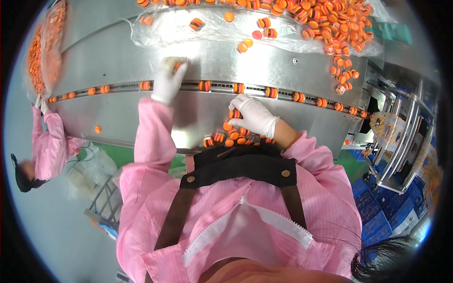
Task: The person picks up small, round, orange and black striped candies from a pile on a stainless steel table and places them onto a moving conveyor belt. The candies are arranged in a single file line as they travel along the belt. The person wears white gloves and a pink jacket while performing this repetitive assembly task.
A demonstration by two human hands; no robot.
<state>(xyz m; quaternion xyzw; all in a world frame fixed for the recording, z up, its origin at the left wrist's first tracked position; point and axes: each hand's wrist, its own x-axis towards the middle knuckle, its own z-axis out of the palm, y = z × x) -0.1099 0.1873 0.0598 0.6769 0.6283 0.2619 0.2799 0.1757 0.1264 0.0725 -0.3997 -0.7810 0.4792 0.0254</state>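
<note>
My left hand (pixel 167 81), in a white glove, reaches over the slotted track (pixel 122 86) on the steel table and is closed on a small orange burger-shaped piece (pixel 178 64). Closer to me, my right hand (pixel 255 116), also gloved, pinches another burger-shaped piece (pixel 234 113). It rests on a small heap of the same pieces (pixel 231 138) at the table's near edge. Several pieces (pixel 269 92) stand on edge in the track, spaced apart.
A large pile of orange pieces (pixel 325 21) lies on a clear plastic sheet (pixel 165 30) at the far side. A co-worker in pink (pixel 49 146) works at the left. A packing machine (pixel 401 137) and blue crates (pixel 382 217) stand at the right.
</note>
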